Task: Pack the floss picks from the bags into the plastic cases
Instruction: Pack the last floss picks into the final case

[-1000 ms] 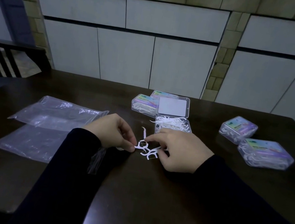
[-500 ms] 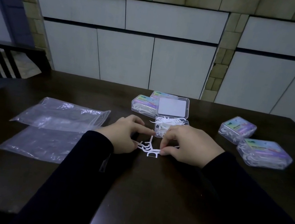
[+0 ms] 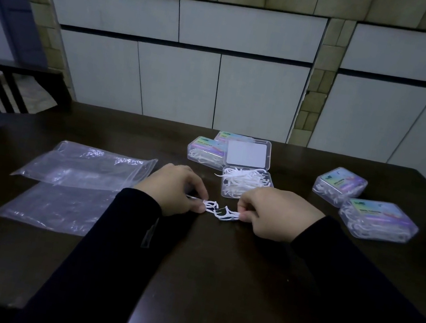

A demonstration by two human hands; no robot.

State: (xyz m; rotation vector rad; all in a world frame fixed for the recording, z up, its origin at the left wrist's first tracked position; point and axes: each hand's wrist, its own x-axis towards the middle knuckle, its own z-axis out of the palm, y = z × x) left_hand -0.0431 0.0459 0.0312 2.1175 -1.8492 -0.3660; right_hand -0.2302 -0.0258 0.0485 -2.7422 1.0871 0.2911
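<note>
A small cluster of white floss picks (image 3: 219, 210) lies low over the dark table between my hands. My left hand (image 3: 173, 188) pinches the cluster's left end with thumb and fingertips. My right hand (image 3: 274, 212) pinches its right end. Just behind them stands an open clear plastic case (image 3: 244, 186) heaped with white picks, its lid (image 3: 247, 153) tipped back. Two flat clear plastic bags (image 3: 83, 164) lie to the left, overlapping.
Closed, labelled cases filled with picks sit on the dark table (image 3: 214, 275): two behind the open case (image 3: 205, 151) and two at the right (image 3: 340, 185) (image 3: 378, 220). A dark chair (image 3: 6, 85) stands at the far left. Pale cabinets rise behind the table.
Both hands drew slightly apart and the picks now stretch in a line between them; earlier the hands were closer together over the same picks.
</note>
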